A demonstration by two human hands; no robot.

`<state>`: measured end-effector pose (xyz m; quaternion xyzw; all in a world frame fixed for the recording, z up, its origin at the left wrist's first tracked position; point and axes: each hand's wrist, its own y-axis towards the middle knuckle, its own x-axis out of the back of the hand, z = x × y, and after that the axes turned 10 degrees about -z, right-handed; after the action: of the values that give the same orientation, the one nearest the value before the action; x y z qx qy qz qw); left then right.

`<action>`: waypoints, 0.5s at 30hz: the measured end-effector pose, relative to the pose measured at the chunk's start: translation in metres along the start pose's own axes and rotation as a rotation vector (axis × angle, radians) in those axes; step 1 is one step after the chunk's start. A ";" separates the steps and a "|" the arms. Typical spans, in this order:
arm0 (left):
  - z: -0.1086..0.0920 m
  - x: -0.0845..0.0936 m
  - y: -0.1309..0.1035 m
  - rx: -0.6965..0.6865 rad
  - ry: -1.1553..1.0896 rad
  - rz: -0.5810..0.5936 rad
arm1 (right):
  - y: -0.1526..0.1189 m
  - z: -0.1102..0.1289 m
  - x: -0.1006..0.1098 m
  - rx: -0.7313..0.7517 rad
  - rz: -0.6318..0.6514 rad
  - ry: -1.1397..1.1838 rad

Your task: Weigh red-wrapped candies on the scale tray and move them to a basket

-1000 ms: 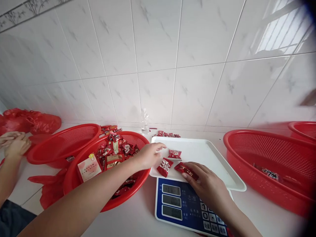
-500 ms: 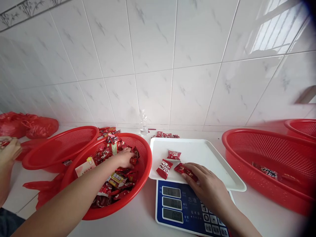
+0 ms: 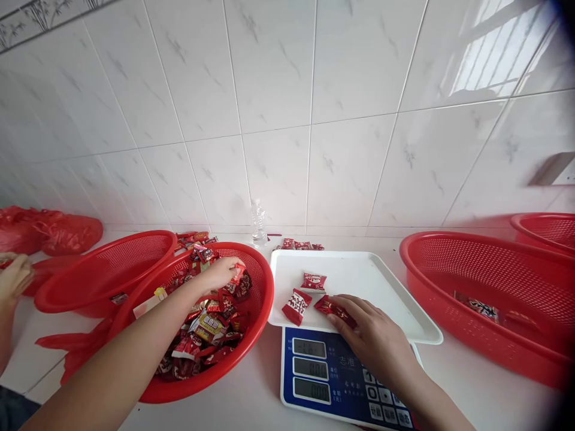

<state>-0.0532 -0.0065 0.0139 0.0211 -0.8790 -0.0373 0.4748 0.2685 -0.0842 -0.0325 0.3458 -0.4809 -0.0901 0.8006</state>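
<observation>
Above the wrapped candies (image 3: 209, 326) in the red basket (image 3: 266, 287), my left hand (image 3: 221, 273) pinches a small red packet (image 3: 238, 273). My right hand (image 3: 366, 323) rests at the front of the white tray (image 3: 372, 272), its fingers closed on a dark red packet (image 3: 331, 307). Two more red packets, one upper (image 3: 313, 282) and one lower (image 3: 296, 306), lie on the tray left of that hand. Under the tray is a blue scale (image 3: 309, 380) with three displays, its keypad partly hidden by my right hand.
Another red basket (image 3: 108, 257) stands at the left and a large one (image 3: 485, 347) at the right, holding a few packets. A clear bottle (image 3: 259, 224) is by the wall. Red bags (image 3: 72, 232) and another person's hand (image 3: 15, 275) are at far left.
My left hand has lifted from among the candies with a red packet between its fingers. My right hand stays on its packet. The view has shifted slightly.
</observation>
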 end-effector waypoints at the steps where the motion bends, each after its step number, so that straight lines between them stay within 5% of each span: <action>1: -0.006 0.003 -0.002 0.022 -0.130 -0.008 | 0.000 0.000 0.000 -0.002 -0.004 0.001; 4: -0.028 0.006 -0.010 0.084 -0.498 -0.009 | 0.000 0.000 -0.001 -0.001 -0.020 0.008; 7: -0.051 -0.003 -0.012 0.035 -0.572 -0.018 | -0.001 0.000 -0.001 0.006 -0.026 0.017; 15: -0.089 -0.051 -0.011 -0.264 -0.003 -0.003 | -0.001 0.001 0.001 0.005 -0.011 0.021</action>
<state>0.0487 -0.0173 0.0191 -0.0402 -0.8671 -0.1537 0.4720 0.2682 -0.0856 -0.0318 0.3512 -0.4709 -0.0897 0.8043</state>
